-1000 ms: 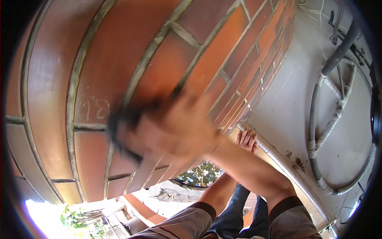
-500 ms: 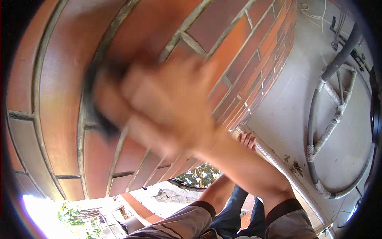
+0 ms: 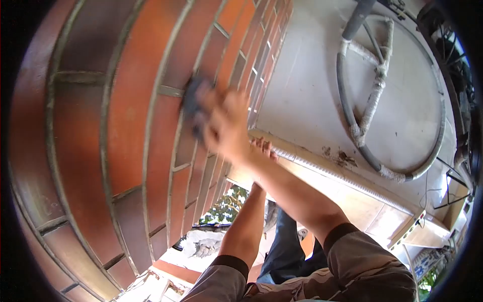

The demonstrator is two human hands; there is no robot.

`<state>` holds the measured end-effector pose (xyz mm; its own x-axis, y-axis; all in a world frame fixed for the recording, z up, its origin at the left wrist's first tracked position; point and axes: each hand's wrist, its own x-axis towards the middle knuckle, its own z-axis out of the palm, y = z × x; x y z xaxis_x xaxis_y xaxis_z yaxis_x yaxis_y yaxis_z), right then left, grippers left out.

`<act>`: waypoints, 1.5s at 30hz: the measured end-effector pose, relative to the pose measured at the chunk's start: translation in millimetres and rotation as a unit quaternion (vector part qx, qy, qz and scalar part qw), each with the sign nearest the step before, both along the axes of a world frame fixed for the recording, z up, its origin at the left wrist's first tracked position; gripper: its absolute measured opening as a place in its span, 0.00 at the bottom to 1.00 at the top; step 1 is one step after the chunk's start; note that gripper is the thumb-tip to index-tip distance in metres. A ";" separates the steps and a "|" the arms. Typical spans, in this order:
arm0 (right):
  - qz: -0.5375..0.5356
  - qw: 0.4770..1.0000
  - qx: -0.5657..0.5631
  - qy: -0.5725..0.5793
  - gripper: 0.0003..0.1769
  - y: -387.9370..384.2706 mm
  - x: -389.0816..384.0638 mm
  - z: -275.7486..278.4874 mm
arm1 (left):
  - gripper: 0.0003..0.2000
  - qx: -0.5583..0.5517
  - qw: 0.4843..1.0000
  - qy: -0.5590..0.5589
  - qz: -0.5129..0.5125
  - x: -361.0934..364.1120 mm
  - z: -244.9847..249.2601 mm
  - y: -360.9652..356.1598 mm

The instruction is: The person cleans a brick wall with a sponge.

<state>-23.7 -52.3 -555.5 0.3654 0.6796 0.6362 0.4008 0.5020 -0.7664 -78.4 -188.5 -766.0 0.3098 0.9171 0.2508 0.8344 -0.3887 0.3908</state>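
Note:
Blurred by motion, my right hand (image 3: 224, 126) is closed on a dark grey cloth or pad (image 3: 191, 105) and presses it against the brick wall (image 3: 136, 100). The wall has red, orange and brown bricks with grey mortar joints. Below it and partly behind my right forearm, my left hand (image 3: 263, 147) rests at the end of a pale ledge (image 3: 297, 158). Its fingers lie stretched side by side over the ledge's edge; the palm is hidden.
A grey wall panel (image 3: 302, 65) meets the brick on the right. Against it hangs a dark hoop (image 3: 342, 95) with taped braces. Black frame parts (image 3: 455, 75) stand at the far right. Foliage (image 3: 226, 206) and pale rubble (image 3: 201, 244) lie below.
The view has swung right, bringing more of the grey panel and hoop in. My right hand with the cloth now appears smaller and farther along the brick. My left hand stays on the ledge.

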 end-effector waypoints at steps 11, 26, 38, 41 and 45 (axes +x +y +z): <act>0.154 0.963 -0.164 0.146 0.22 -112.0 -68.3 -67.8 | 0.22 -0.060 0.997 0.049 -0.008 8.0 30.5 5.8; 0.233 0.971 -0.035 0.034 0.35 -125.6 -58.0 -59.9 | 0.19 -0.010 1.000 0.000 0.016 5.2 21.5 4.0; 0.162 0.985 -0.049 0.040 0.21 -144.9 -90.3 -50.1 | 0.11 0.117 0.972 -0.168 0.113 -3.3 7.8 -1.6; 0.185 0.982 -0.047 -0.021 0.21 -144.2 -79.6 -62.5 | 0.12 0.108 0.963 -0.205 0.140 -5.0 -1.3 -19.7; 0.091 0.966 -0.222 0.093 0.15 -108.2 -73.2 -82.9 | 0.22 -0.182 0.847 -0.494 0.071 -11.2 -27.6 -98.4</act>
<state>-96.9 -160.4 -638.4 0.2945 0.9339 0.2027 0.1719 0.1569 -0.9725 -89.6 -286.9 -793.6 -0.0072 0.9999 0.0153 0.0577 -0.0148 0.9982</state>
